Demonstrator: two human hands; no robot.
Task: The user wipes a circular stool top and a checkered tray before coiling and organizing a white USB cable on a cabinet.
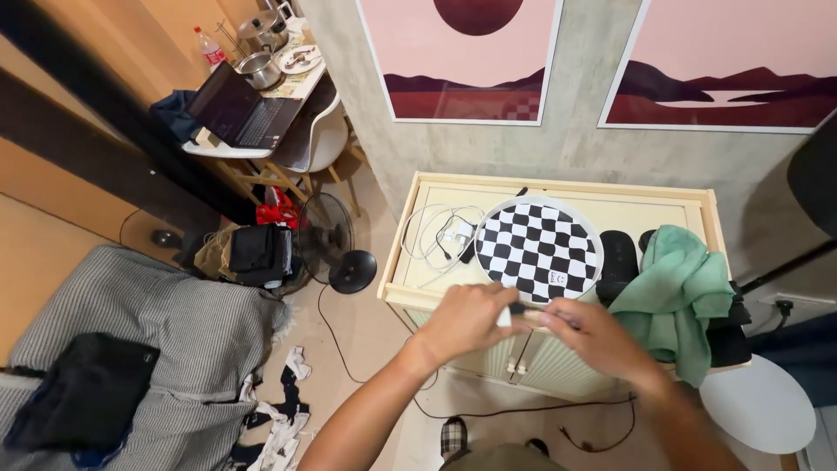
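Between left hand (466,321) and right hand (593,336), small dark stick-like object (526,310), both ends pinched.

A single head-worn camera looks steeply down from standing height, facing a concrete wall (575,139). The cream cabinet (418,288) sits centre frame at arm's length, with the floor (375,340) and a bed (166,331) at left.

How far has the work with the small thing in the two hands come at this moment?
Done: nothing finished shows. In hand: the left hand and right hand grip a small dark-and-white item together above the cabinet; what it is cannot be told. Left: the white cables lie loose beside the checkered round tray.
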